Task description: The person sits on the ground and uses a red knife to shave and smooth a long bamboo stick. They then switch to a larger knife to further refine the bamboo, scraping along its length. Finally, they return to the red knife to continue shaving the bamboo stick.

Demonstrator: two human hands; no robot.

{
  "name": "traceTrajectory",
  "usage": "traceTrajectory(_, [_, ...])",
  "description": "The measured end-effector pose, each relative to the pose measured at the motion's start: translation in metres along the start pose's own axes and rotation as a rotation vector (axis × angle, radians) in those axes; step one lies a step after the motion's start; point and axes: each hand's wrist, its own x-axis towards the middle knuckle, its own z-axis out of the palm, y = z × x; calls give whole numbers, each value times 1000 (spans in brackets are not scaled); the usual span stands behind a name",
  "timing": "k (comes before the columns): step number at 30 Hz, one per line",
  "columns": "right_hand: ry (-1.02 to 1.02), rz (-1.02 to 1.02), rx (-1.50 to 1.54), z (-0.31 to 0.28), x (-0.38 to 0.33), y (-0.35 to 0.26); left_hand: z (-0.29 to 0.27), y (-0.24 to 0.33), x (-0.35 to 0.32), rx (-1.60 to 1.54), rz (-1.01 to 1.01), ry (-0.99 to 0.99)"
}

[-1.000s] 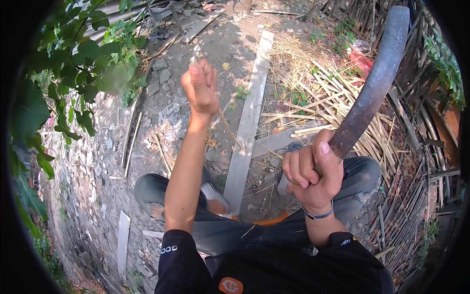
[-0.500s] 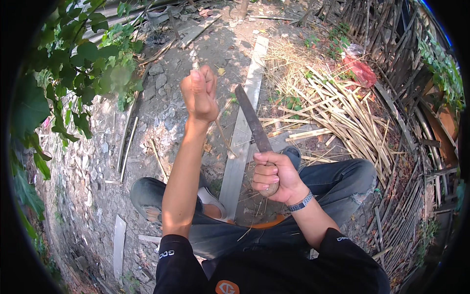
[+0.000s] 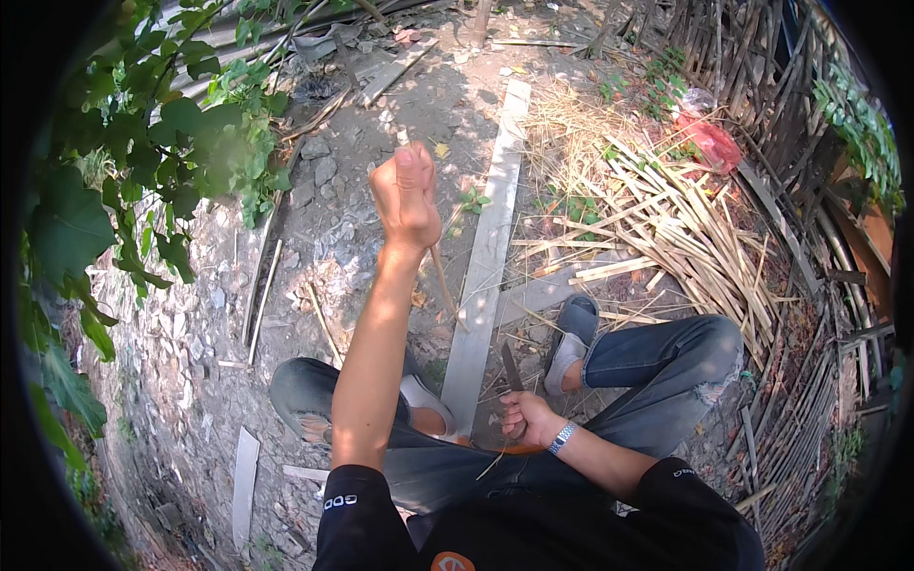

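My left hand (image 3: pixel 407 200) is raised in front of me, closed in a fist around a thin pale stick (image 3: pixel 446 281). A short end pokes out above the thumb and a longer part slants down below the fist. Low between my legs, my right hand (image 3: pixel 528 419) is closed on the handle of a knife (image 3: pixel 512 369). Its dark, long blade points away from me, beside a long grey board (image 3: pixel 481 266) lying lengthwise on the ground. The handle is mostly hidden by my fingers.
A heap of split pale strips (image 3: pixel 685 228) lies at the right, with a red plastic bag (image 3: pixel 709 143) behind it. Leafy branches (image 3: pixel 152 162) hang at the left. A stick fence (image 3: pixel 743 67) stands far right. My bent legs flank the board's near end.
My right hand has drawn the knife down and back toward my lap. My left hand stays raised with the stick. The whole view has shifted slightly.
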Motion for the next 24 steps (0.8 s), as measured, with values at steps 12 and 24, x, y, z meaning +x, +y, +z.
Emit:
traceTrajectory(12, [-512,-1491,-180,112,-168,-98,-46,25,-13,-220,-237,-164])
traceTrajectory(24, [-237,-433,-382,75,-56,0,-15,31,-26,-57,-187,230])
